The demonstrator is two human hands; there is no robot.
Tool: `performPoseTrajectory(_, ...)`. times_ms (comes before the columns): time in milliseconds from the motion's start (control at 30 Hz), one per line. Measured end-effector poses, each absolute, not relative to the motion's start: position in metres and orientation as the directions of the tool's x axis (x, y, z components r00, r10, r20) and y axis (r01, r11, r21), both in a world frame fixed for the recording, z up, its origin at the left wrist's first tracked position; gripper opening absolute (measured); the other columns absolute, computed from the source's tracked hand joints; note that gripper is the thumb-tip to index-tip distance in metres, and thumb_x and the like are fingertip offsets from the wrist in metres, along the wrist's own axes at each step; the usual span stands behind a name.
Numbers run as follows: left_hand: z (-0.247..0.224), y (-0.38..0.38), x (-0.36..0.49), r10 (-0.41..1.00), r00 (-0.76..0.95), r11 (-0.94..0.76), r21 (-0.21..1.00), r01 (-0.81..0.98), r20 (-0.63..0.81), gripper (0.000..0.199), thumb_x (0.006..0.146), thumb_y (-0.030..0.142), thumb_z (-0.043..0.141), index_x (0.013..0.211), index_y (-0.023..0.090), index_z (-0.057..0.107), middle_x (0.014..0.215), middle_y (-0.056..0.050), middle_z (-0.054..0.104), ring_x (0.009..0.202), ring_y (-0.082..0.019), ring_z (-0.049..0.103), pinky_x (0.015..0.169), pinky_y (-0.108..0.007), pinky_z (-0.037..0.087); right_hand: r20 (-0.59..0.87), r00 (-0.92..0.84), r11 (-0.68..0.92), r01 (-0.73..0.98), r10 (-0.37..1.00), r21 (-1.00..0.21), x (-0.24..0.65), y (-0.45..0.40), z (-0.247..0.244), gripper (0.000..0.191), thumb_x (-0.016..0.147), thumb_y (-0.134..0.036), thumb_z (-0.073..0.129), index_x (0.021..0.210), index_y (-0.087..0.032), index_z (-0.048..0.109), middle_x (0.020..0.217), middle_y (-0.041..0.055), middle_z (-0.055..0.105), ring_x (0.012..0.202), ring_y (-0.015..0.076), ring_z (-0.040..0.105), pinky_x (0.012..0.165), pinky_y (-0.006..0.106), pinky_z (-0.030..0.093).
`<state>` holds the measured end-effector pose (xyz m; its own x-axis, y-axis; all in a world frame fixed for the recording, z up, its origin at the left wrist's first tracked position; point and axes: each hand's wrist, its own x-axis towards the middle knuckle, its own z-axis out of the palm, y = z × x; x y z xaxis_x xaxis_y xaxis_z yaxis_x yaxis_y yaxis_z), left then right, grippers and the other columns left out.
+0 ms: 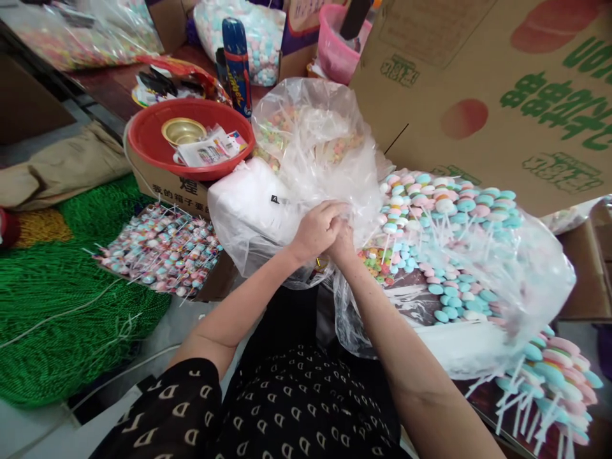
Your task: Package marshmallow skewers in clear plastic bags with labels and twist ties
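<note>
My left hand [315, 231] and my right hand [342, 246] meet in the middle of the view, their fingers closed around gathered folds of a large clear plastic bag [310, 137]. Inside the bag, close to my right hand, lie many pastel candy lollipops [444, 217] on white sticks. A white block [251, 201] sits in the plastic to the left of my hands. More lollipops [549, 376] spill out at the lower right. The bag's folds hide what lies directly beneath my hands.
A red plastic basin [191, 137] holding a brass bowl rests on a cardboard box at the back left. A flat pile of small lollipops [160, 252] lies beside green bead strands [62, 299]. A large printed cardboard sheet [478, 95] rises at the upper right.
</note>
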<state>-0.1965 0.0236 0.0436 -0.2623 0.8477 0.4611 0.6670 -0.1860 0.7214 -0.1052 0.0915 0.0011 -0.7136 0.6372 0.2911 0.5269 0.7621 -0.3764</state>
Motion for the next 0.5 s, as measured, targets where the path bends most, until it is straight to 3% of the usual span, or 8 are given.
performPoseTrajectory(67, 0.035, 0.027, -0.214, 0.878, -0.290, -0.092, 0.730, 0.678, 0.381, 0.048, 0.091, 0.005, 0.048, 0.130, 0.014, 0.073, 0.136, -0.013, 0.074, 0.131, -0.023, 0.068, 0.119, -0.036, 0.050, 0.236, -0.671, 0.701, 0.597, 0.703, -0.389, -0.102, 0.088, 0.007, 0.034, 0.099, -0.020, 0.048, 0.116, -0.009, 0.074, 0.104, 0.0224, 0.079, 0.113, 0.0371, 0.075, 0.105, 0.057, 0.057)
performPoseTrajectory(167, 0.018, 0.035, -0.237, 0.926, -0.286, 0.027, 0.713, 0.701, 0.246, 0.047, 0.089, 0.005, 0.049, 0.127, 0.015, 0.075, 0.136, -0.012, 0.075, 0.131, -0.025, 0.068, 0.118, -0.039, 0.050, 0.175, -0.701, 0.697, 0.583, 0.691, -0.417, -0.093, 0.086, 0.025, 0.042, 0.099, -0.027, 0.054, 0.135, -0.012, 0.069, 0.133, 0.0189, 0.076, 0.134, 0.0340, 0.066, 0.117, 0.053, 0.051)
performPoseTrajectory(300, -0.001, 0.045, -0.248, 0.936, -0.253, 0.014, 0.690, 0.723, 0.246, 0.043, 0.090, 0.010, 0.051, 0.124, 0.014, 0.077, 0.133, -0.013, 0.077, 0.129, -0.026, 0.069, 0.116, -0.039, 0.050, 0.183, -0.717, 0.700, 0.536, 0.673, -0.472, -0.078, 0.081, 0.050, 0.044, 0.102, -0.029, 0.050, 0.139, -0.016, 0.069, 0.139, 0.0135, 0.074, 0.137, 0.0301, 0.066, 0.122, 0.048, 0.048)
performPoseTrajectory(433, 0.008, 0.043, -0.243, 0.929, -0.314, 0.005, 0.844, 0.537, 0.194, 0.041, 0.097, 0.016, 0.051, 0.130, 0.016, 0.074, 0.139, -0.010, 0.075, 0.131, -0.023, 0.069, 0.114, -0.037, 0.052, 0.252, -0.789, 0.783, 0.406, 0.560, -0.472, -0.075, 0.064, 0.054, 0.060, 0.093, -0.025, 0.061, 0.152, -0.015, 0.057, 0.163, 0.0166, 0.054, 0.155, 0.0315, 0.047, 0.128, 0.053, 0.039)
performPoseTrajectory(500, 0.018, 0.037, -0.241, 0.912, -0.377, 0.008, 0.913, 0.407, 0.160, 0.042, 0.101, 0.019, 0.047, 0.136, 0.014, 0.070, 0.140, -0.013, 0.074, 0.130, -0.022, 0.070, 0.112, -0.037, 0.054, 0.245, -0.810, 0.795, 0.378, 0.532, -0.475, -0.079, 0.058, 0.045, 0.075, 0.089, -0.024, 0.066, 0.160, -0.013, 0.046, 0.165, 0.0202, 0.051, 0.156, 0.0337, 0.045, 0.128, 0.056, 0.038)
